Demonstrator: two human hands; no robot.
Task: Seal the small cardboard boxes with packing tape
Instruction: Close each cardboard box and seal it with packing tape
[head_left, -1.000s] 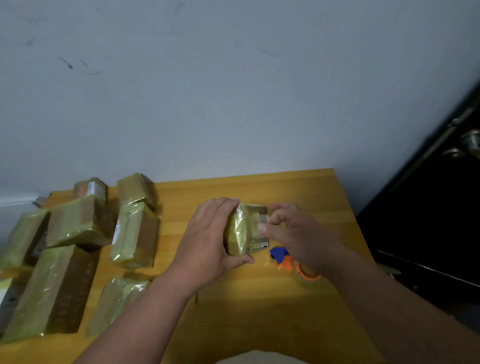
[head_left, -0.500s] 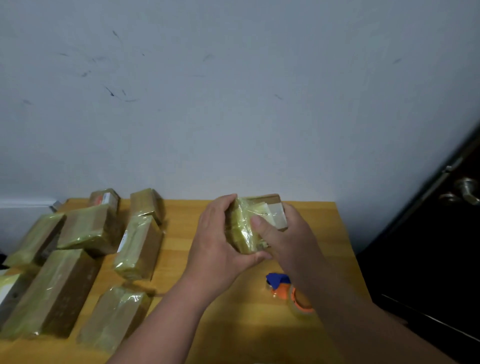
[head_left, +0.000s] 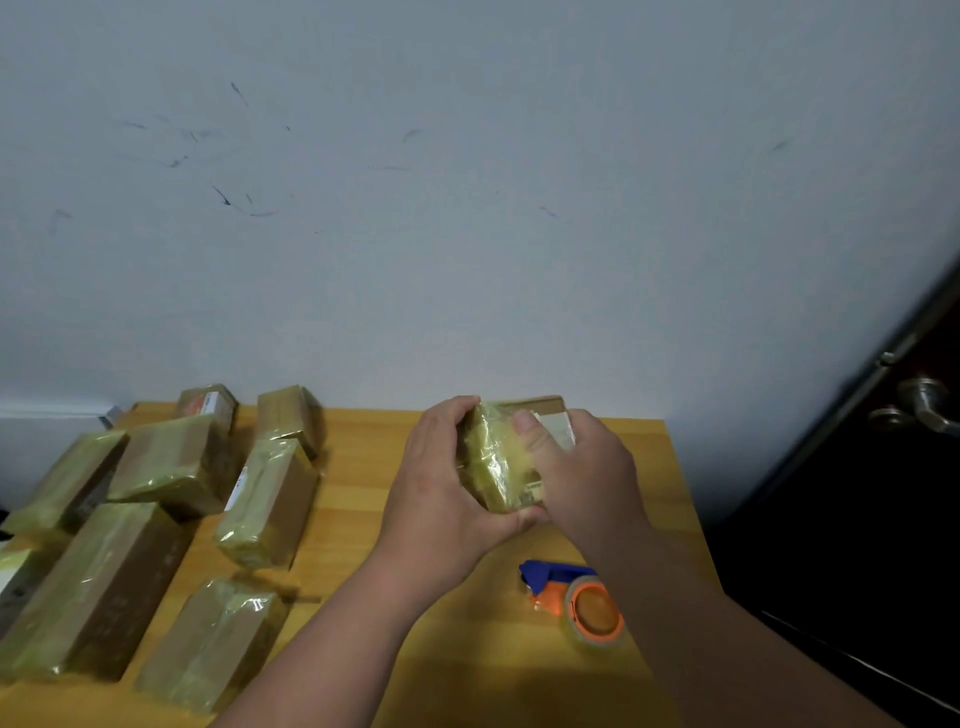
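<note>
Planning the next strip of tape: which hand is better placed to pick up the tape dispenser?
The right hand. The tape dispenser lies on the table just below its wrist, while the left hand grips the small box from the far side.

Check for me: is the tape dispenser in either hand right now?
No, the tape dispenser lies on the table, while the left hand and right hand both hold the small box.

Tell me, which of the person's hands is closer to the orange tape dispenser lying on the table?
Right. The right hand is up on the small box, its forearm passing just above the tape dispenser; the left hand grips the box's far side.
</note>
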